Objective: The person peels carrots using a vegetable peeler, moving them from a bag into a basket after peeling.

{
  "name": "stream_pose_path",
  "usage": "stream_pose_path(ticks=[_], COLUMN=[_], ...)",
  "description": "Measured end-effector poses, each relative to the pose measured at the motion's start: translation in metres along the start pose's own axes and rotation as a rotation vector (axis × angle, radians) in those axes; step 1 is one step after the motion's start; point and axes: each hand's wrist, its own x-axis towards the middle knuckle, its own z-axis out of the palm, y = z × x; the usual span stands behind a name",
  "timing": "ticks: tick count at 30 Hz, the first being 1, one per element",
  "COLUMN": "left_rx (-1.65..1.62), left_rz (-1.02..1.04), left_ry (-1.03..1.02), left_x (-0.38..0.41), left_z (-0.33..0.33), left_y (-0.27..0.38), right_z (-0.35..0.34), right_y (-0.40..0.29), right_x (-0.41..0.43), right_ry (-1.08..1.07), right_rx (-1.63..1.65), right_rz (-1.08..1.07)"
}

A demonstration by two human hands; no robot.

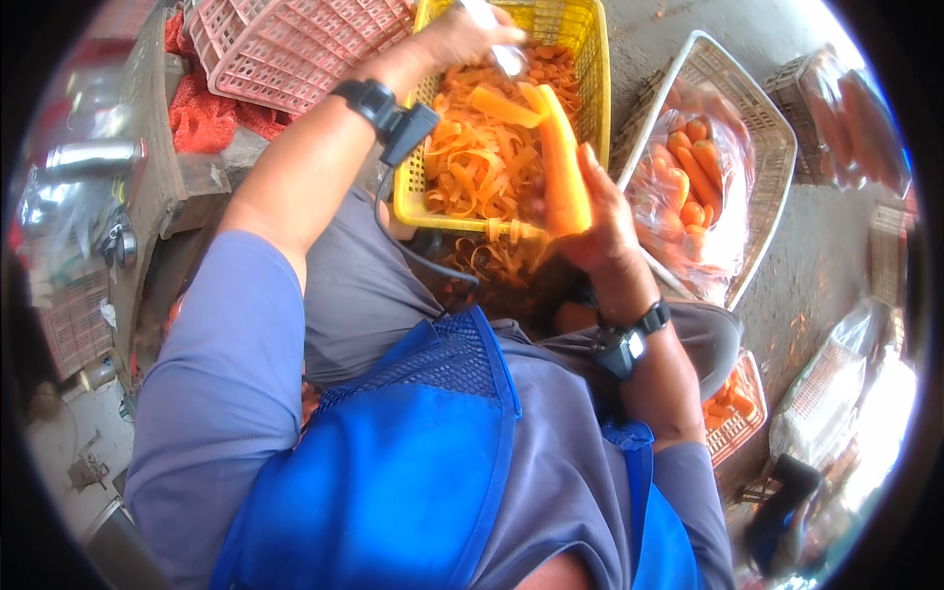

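Note:
My left hand (466, 38), blurred, grips a peeler (509, 60) with a shiny metal part, just above the narrow end of a carrot. That large, bright orange carrot (564, 173) is held at its thick end by my right hand (608, 217), with the thumb along its right side. A broad strip of peel (505, 107) hangs off the carrot's upper end. Beneath both hands stands a yellow plastic crate (601, 96), holding a heap of curled peelings (479, 166) and carrot pieces. More peelings drape over its near rim and lie below it.
A pink crate (310, 51) and red mesh sacking (203, 110) are at upper left, beside a wooden bench (158, 169). At right, a white crate (774, 192) holds bagged carrots (693, 177). A smaller crate (752, 413) of carrot pieces sits near my right forearm. A black cable hangs from the left wrist device.

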Motion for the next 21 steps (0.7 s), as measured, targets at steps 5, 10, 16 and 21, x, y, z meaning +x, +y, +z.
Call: stream_pose_path(ticks=[5, 10, 16, 21], left_rx=[0.076, -0.049, 0.081, -0.170], left_rz=[0.110, 0.243, 0.219, 0.131], left_ry=[0.054, -0.254, -0.198, -0.144], left_x=[-0.017, -0.070, -0.042, -0.062], left_z=[-0.002, 0.057, 0.042, 0.040], left_y=[0.022, 0.063, 0.041, 0.069], right_z=[-0.004, 0.014, 0.006, 0.009], right_y=[-0.010, -0.011, -0.005, -0.009], right_x=[0.002, 0.003, 0.005, 0.002], right_ry=[0.075, 0.080, 0.105, 0.141], right_rx=[0.010, -0.021, -0.050, -0.059], right_rz=[-0.053, -0.089, -0.068, -0.094])
